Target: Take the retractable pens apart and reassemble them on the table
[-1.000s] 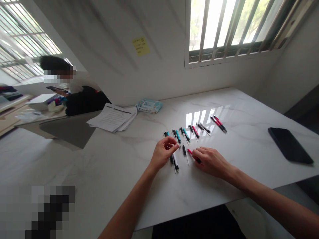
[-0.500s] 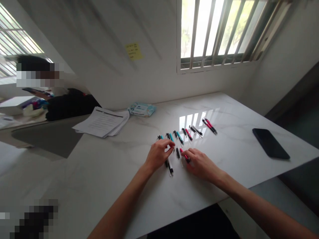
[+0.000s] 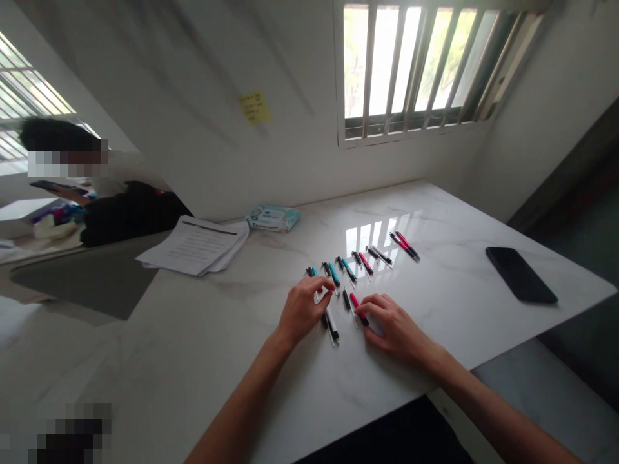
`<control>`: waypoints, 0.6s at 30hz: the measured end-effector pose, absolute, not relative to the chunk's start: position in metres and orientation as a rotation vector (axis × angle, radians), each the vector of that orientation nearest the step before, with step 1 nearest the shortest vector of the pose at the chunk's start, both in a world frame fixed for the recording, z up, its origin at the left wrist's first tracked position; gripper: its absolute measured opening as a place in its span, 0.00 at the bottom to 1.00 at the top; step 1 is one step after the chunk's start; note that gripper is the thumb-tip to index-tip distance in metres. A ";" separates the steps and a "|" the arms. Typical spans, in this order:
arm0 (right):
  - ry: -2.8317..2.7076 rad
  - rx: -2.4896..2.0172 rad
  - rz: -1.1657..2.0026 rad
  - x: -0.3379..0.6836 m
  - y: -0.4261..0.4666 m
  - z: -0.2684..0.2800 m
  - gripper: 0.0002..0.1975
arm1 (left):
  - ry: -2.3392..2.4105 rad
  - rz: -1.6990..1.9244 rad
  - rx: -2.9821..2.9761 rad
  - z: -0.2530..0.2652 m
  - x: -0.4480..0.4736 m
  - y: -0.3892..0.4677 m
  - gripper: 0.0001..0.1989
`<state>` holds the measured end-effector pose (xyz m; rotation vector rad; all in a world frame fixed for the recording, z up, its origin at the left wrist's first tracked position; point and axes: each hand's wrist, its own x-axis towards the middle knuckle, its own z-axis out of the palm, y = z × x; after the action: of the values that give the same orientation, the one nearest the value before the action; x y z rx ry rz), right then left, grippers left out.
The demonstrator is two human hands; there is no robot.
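Note:
My left hand (image 3: 304, 308) hovers over a white-and-black pen barrel (image 3: 331, 322), its thumb and index finger curved with a small gap between the tips. Just beside those tips lies a small metallic pen part (image 3: 337, 294). My right hand (image 3: 389, 320) rests on the table, fingers spread, the index fingertip at a red pen barrel (image 3: 356, 304) with a dark lower end. Left of that barrel are a black pen piece (image 3: 346, 299) and a thin pale refill (image 3: 354, 317). Behind my hands, several dismantled pens lie in a row, including a teal barrel (image 3: 334, 274) and another red barrel (image 3: 365, 262).
Two red-and-black pens (image 3: 406, 245) lie farther back. A black phone (image 3: 521, 275) is at the right. Stacked papers (image 3: 193, 245) and a blue wipes pack (image 3: 273, 218) are at the back left. A person (image 3: 126, 206) sits beyond with a phone.
My left thumb and index finger have parted slightly. My right fingers have slid down along the red barrel, which shows more of its length. The view has shifted a little.

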<state>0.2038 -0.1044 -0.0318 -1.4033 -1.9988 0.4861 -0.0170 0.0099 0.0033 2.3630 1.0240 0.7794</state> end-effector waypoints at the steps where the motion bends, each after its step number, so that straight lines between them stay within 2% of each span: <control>1: -1.992 -1.399 0.485 0.203 -0.105 -0.032 0.20 | 1.026 0.787 2.332 0.004 -0.017 0.009 0.05; 10: -1.885 -1.332 0.575 0.206 -0.100 -0.030 0.17 | 1.004 0.792 2.125 0.010 -0.013 0.004 0.04; 14: -1.633 -1.305 0.603 0.202 -0.090 -0.023 0.10 | 0.952 0.829 1.922 0.009 -0.011 0.003 0.09; 18: -1.480 -1.224 0.645 0.191 -0.079 -0.015 0.12 | 0.892 0.854 1.728 0.008 -0.011 0.003 0.13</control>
<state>0.1914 -0.0788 -0.0146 -1.2237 -1.4802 0.6451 -0.0106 0.0034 0.0075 1.7282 0.8921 0.8541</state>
